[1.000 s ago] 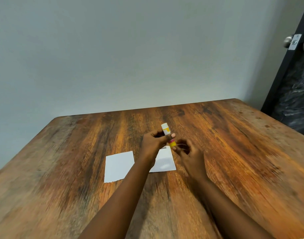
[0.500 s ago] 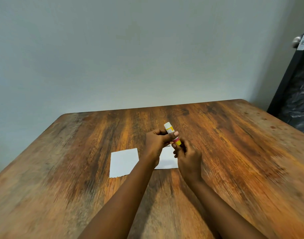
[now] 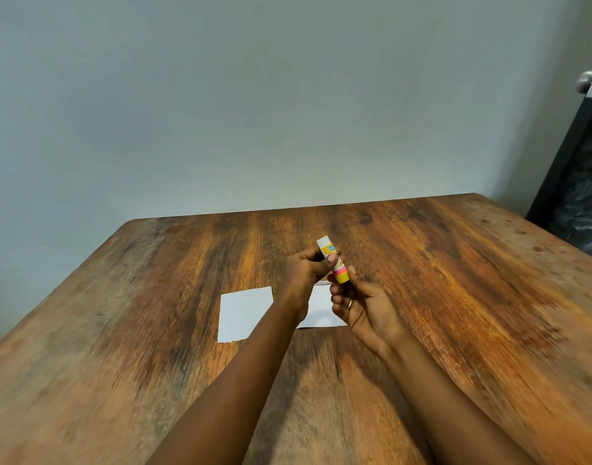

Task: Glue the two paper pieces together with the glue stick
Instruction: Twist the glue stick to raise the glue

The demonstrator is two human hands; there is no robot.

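Above the paper pieces [image 3: 244, 313], left hand [image 3: 306, 273] grips the glue stick [image 3: 333, 261], right hand [image 3: 361, 307] pinches its yellow end (uncapping, probably); next, pull straight.

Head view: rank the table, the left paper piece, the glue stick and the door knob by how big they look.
1. table
2. left paper piece
3. glue stick, partly hidden
4. door knob, smallest here, though it is farther from the camera, so its true size is unsure
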